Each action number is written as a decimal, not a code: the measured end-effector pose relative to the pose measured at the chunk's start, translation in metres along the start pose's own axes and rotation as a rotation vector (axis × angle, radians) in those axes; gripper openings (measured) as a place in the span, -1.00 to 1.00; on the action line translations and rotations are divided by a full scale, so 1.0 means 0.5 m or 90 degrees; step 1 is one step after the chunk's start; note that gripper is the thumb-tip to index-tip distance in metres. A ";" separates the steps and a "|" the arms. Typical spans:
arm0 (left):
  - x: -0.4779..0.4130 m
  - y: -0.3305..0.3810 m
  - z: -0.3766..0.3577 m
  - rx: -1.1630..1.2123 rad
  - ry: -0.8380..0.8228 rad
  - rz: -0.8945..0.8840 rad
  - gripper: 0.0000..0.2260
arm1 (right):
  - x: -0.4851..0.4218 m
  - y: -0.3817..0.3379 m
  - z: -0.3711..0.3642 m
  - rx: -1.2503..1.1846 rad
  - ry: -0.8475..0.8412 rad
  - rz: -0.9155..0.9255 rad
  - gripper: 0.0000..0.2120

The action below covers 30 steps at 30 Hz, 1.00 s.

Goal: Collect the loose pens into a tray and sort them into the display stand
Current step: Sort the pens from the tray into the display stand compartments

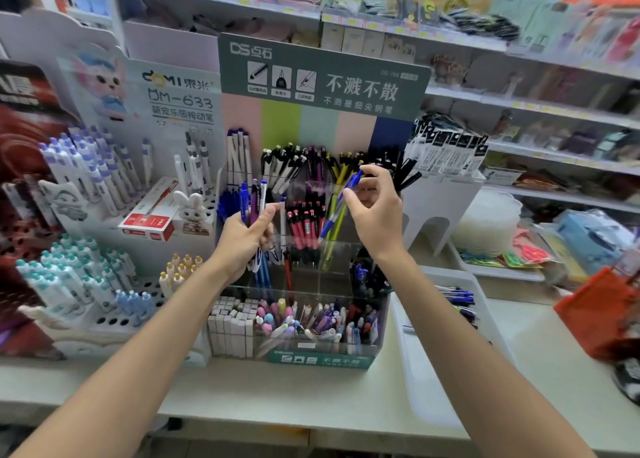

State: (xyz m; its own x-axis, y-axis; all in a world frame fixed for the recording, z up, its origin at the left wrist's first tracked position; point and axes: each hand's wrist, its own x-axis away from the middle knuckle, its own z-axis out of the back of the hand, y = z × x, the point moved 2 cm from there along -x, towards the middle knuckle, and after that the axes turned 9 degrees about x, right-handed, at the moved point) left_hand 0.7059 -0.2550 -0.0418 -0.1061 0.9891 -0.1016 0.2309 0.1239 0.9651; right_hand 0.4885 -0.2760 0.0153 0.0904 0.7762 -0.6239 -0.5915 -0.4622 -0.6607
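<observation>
My left hand (247, 237) grips a bundle of pens (255, 198), blue, purple and white, upright in front of the clear display stand (304, 319). My right hand (375, 208) pinches a blue pen (341, 203), tilted, over the stand's middle compartments with red and yellow-green pens. A white tray (450, 336) with several loose pens (459, 300) lies on the counter to the right of the stand, partly behind my right forearm.
A white pen rack (104, 236) stands on the left with a red box (149, 222) and a rabbit figure (192, 211). A white holder (440, 194) with refills stands at the right. An orange basket (602, 315) and store shelves lie beyond.
</observation>
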 end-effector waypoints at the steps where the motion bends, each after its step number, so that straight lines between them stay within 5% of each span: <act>1: 0.005 0.004 0.006 0.002 -0.006 -0.006 -0.80 | 0.008 -0.003 -0.007 -0.002 -0.003 0.008 -0.65; 16: 0.107 0.034 0.169 0.047 0.097 0.005 -0.81 | 0.133 -0.087 -0.227 0.013 -0.176 0.188 -0.61; 30: 0.074 0.026 0.135 -0.026 0.123 0.035 -0.78 | -0.014 -0.144 -0.220 -0.020 -0.058 0.177 -0.69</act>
State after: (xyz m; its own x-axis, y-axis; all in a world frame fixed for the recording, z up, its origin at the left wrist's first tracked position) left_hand 0.7699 -0.2113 -0.0494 -0.2787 0.9604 -0.0045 0.2017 0.0631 0.9774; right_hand 0.6188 -0.2954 0.0213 -0.1445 0.6525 -0.7439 -0.5588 -0.6742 -0.4829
